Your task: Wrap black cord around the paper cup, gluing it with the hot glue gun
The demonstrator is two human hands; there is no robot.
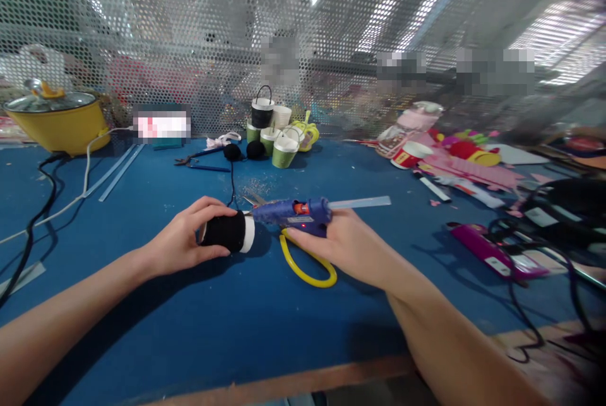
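My left hand [192, 235] is closed around a paper cup [226, 232] wrapped in black yarn, tipped on its side, its white rim facing right. In my right hand [348, 242] is a blue hot glue gun [288, 211], a clear glue stick [362, 203] poking out of its back. Its nozzle points left and meets the cup near the edge of the yarn; whether it touches cannot be made out. Scissors with yellow handles [307, 272] lie beneath the gun, partly hidden. A black strand runs from the cup back toward black yarn balls [231, 152].
Several small cups [285, 150] stand at the back, one black with a handle. Pliers [203, 158] lie left of them. A yellow electric pot [59, 122] with cables is far left. Right are a red-and-white cup [411, 155], a purple box [492, 253] and black cords.
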